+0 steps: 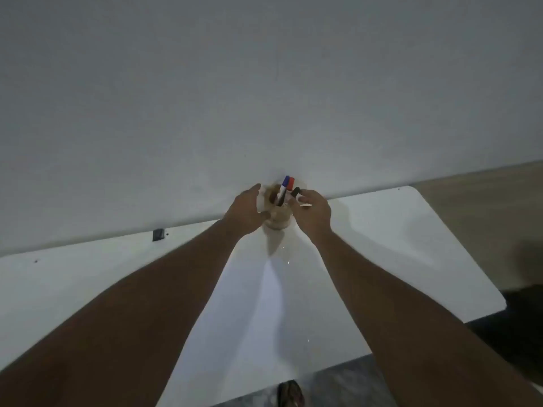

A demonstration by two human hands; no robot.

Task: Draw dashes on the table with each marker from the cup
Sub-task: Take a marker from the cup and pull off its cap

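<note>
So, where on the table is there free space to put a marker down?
The white table is bare right of the right hand, out to its rounded corner. The strip between the two forearms is also free, and so is the left part near the small black square. It is crowded only around the cup, where both hands are.

Cup (276, 214) blurred, half hidden by hands; black marker (295, 191) grip unclear.
</note>
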